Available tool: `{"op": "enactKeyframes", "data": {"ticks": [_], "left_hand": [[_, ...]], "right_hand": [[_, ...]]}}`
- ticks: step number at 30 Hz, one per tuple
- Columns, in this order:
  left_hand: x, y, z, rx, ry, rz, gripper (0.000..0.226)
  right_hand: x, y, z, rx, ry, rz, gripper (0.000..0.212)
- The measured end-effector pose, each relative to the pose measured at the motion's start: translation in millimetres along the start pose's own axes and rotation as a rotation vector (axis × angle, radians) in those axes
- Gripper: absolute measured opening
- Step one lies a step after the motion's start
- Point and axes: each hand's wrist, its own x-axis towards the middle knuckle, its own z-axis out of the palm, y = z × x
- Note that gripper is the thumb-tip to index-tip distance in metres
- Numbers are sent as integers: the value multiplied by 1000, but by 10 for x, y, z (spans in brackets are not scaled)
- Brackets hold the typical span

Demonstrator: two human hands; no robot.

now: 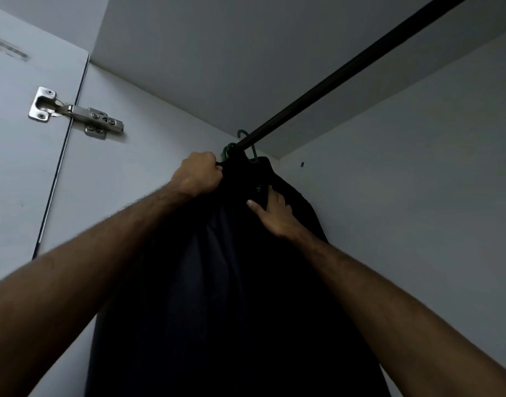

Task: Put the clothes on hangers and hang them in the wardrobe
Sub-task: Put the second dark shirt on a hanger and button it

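The view looked up into a pale grey cabinet interior (403, 196), dimly lit. Its top panel (217, 53) filled twelve o'clock. At nine o'clock stood an open door (14, 167), joined to the side panel (125, 181) by a metal hinge (74, 113). A blurred mark, possibly a label (9, 50), sat at ten o'clock.

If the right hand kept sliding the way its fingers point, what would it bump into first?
The right hand lies flat on the dark clothes, fingers pointing up. Going on, it would probably meet the green hangers first, then the rail just above. Depth is hard to judge here.
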Motion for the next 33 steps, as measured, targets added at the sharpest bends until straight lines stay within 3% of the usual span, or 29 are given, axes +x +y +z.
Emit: {"op": "enactKeyframes", "data": {"ticks": [4,13,16,18,20,22,27,33], "left_hand": [[-131,-138,-88,67,-79,21,30],[-501,-195,-256,68,-44,53,33],[-711,-276,-299,43,-43,72,40],[-861,-352,-356,69,-23,112,42],[-1036,-444,-439,158,9,166,41],[-1234,-590,-587,316,62,228,42],[-1825,-1269,-1334,794,151,328,57],[-3052,-2254,-2748,1067,10,212,73]], "right_hand": [[-185,96,121,-21,-28,-70,89],[-483,147,142,-165,17,-118,89],[-577,72,131,-192,121,-129,82],[-660,-58,116,-141,275,-247,71],[-767,-288,103,-82,411,-443,66],[-883,-615,172,-104,439,-611,63],[-1285,-1656,791,-242,338,-853,72],[-2209,-3159,1836,-19,237,-984,76]]}}
